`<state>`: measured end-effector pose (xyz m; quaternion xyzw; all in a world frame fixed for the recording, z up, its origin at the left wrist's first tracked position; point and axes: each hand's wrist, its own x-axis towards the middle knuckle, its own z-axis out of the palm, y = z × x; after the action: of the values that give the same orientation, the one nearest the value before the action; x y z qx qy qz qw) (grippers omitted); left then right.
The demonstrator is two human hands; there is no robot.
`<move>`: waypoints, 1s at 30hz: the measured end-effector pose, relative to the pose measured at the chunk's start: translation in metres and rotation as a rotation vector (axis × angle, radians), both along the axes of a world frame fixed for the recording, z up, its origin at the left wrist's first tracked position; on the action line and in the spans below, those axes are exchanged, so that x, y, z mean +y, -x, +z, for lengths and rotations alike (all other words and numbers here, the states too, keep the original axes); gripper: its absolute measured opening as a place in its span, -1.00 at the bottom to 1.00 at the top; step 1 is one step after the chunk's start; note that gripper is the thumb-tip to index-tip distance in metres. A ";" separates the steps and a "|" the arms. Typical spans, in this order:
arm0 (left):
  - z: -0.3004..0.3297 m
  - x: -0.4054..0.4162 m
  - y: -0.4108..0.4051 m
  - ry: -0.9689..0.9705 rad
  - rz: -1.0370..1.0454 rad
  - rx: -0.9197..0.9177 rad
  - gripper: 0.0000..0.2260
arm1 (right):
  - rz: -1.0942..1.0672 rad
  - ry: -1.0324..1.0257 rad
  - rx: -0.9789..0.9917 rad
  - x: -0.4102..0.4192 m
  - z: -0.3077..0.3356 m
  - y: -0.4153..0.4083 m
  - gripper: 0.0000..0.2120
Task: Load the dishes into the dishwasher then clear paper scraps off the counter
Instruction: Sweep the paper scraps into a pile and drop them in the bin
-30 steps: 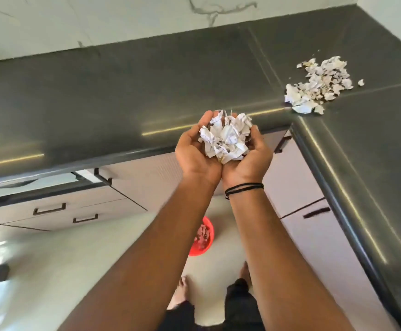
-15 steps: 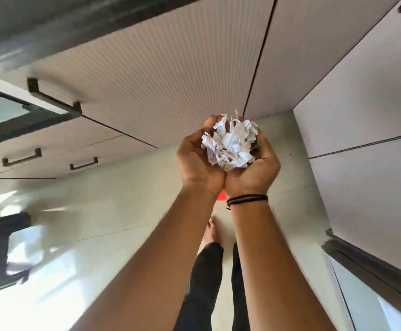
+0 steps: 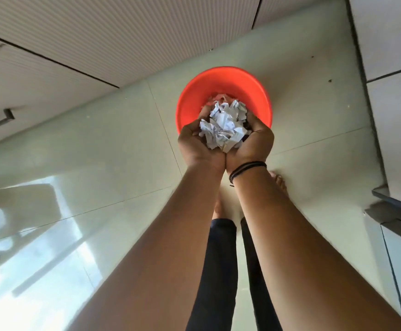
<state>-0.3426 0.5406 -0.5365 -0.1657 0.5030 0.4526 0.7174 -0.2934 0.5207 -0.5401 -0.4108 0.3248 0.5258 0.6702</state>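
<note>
The scene is a kitchen floor [image 3: 99, 144] of pale glossy tiles, seen from above, with ribbed cabinet doors [image 3: 113, 32] along its far edge and more cabinet fronts on the right side. On this floor stands a red bin [image 3: 221, 87], round and open at the top, and I take it as the landmark.

The paper scraps [image 3: 223, 126] are a loose white bundle of torn and crumpled pieces. They lie in the two cupped hands, directly above the near part of the bin's opening. Some more scraps seem to lie already inside the bin, just behind the fingers, but they are partly hidden.

The left hand [image 3: 197, 144] and the right hand [image 3: 254, 142] are pressed together at the heels of the palms and form one bowl. The grip is not a pinch: the fingers of both hands curl up around the bundle and carry it from below. The right wrist wears a thin black band [image 3: 247, 169]. On the near side of the bin, under the arms, bare feet and dark trouser legs are visible.

In my judgement the step in hand is the second part of the task, clearing the scraps, and this handful is ready to be dropped. The tabletop is not in view, so I cannot tell how much paper remains there.

The next move calls for opening the hands apart over the middle of the bin, low enough that the light pieces do not drift onto the floor. Small bits may stick to the palms, so a brush of the hands may be needed.
</note>
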 end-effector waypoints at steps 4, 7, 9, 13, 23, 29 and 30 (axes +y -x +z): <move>-0.044 0.006 -0.004 0.119 -0.024 0.067 -0.68 | 0.022 0.130 -0.028 0.007 -0.053 0.006 -0.62; -0.067 0.014 -0.005 0.175 -0.021 0.177 -0.66 | 0.083 0.274 -0.142 0.018 -0.077 0.008 -0.61; -0.075 0.019 -0.004 0.232 -0.061 0.303 -0.90 | 0.148 0.366 -0.211 0.022 -0.092 0.006 -0.75; -0.078 0.024 -0.004 0.311 -0.119 0.423 -0.79 | 0.240 0.469 -0.303 0.023 -0.112 0.001 -0.78; -0.066 0.022 -0.004 0.278 -0.190 0.483 -0.76 | 0.287 0.428 -0.304 0.024 -0.079 -0.005 -0.82; 0.012 0.019 -0.019 0.217 -0.182 0.395 -0.73 | 0.371 0.431 -0.395 0.028 0.016 -0.021 -0.80; 0.033 0.017 -0.022 0.210 -0.175 0.367 -0.76 | 0.383 0.422 -0.420 0.026 0.039 -0.023 -0.80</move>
<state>-0.3210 0.5572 -0.5035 -0.1100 0.6817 0.3563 0.6294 -0.2706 0.5467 -0.5007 -0.6929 0.1987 0.4671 0.5120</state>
